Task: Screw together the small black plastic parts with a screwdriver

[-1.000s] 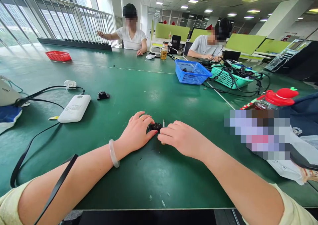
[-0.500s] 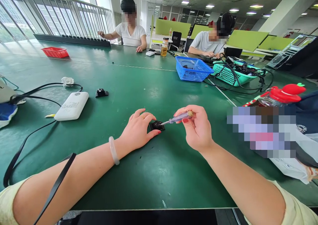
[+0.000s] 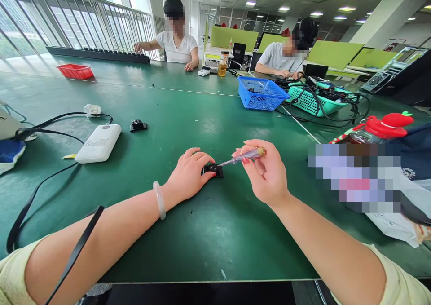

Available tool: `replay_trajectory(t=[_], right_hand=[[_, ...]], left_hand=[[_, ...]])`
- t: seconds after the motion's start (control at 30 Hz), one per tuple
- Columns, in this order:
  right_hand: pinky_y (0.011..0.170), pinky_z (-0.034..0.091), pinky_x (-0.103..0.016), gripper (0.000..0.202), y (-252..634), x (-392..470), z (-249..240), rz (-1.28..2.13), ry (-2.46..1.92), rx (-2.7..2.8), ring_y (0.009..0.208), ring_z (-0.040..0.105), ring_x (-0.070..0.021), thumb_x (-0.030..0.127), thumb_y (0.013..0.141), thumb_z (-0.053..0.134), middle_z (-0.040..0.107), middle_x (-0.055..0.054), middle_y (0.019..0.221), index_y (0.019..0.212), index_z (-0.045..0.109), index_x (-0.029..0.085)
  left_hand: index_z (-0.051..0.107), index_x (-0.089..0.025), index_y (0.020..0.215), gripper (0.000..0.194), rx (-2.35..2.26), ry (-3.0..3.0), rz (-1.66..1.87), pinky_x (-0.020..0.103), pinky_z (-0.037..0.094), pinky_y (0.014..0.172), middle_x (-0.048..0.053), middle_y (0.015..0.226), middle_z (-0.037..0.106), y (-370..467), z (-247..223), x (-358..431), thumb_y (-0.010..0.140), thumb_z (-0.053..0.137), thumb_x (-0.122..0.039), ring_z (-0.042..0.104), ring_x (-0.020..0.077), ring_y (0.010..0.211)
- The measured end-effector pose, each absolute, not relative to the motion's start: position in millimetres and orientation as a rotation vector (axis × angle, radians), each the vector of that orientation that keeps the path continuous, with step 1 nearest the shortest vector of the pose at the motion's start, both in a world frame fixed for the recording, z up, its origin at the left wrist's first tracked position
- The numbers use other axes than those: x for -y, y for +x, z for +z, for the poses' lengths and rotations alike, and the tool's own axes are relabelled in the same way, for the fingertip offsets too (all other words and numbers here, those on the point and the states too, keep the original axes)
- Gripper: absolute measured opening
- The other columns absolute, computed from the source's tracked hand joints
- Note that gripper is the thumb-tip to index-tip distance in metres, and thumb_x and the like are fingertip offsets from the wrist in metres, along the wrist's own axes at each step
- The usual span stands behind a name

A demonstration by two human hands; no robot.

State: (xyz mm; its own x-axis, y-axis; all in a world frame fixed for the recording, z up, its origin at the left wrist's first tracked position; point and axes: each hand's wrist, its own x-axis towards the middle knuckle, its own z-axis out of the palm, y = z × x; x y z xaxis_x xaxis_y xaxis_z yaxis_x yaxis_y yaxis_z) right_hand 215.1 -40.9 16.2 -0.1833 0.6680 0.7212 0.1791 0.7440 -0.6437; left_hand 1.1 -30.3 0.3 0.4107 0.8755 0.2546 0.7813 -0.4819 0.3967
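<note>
A small black part [image 3: 217,170] lies on the green table, gripped at its left side between the thumb and fingers of my left hand [image 3: 189,174]. My right hand [image 3: 266,170] holds a screwdriver [image 3: 248,155] with a clear purplish handle, its shaft pointing left and slightly down. The screwdriver's tip is at the upper right of the black part; whether it touches cannot be made out. Another small black part [image 3: 138,125] rests farther back to the left, apart from both hands.
A white power bank [image 3: 98,144] with black cables lies left. Farther back are a red tray [image 3: 75,71], a blue basket [image 3: 261,94] and a green basket [image 3: 313,99] of cables. A red-lidded bottle [image 3: 384,127] stands right. Two people sit across the table.
The screwdriver's handle has shifted slightly right and up with my right hand, and its shaft lies flatter. My left thumb has moved a little left and down over the black part.
</note>
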Motion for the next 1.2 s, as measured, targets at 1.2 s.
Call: replay_trajectory(t=[1.2], right_hand=[[0.091, 0.059, -0.043, 0.025, 212.6, 38.7, 8.4, 0.573, -0.748, 1.661, 0.093, 0.071, -0.0186, 0.033, 0.099, 0.058, 0.071, -0.001, 0.097, 0.123, 0.051, 0.029]], left_hand=[[0.07, -0.024, 0.115, 0.028, -1.392, 2.426, 0.676, 0.056, 0.037, 0.118, 0.005, 0.125, 0.069, -2.9, -7.4, 25.0, 0.09, 0.065, -0.037, 0.044, 0.0337, 0.137]])
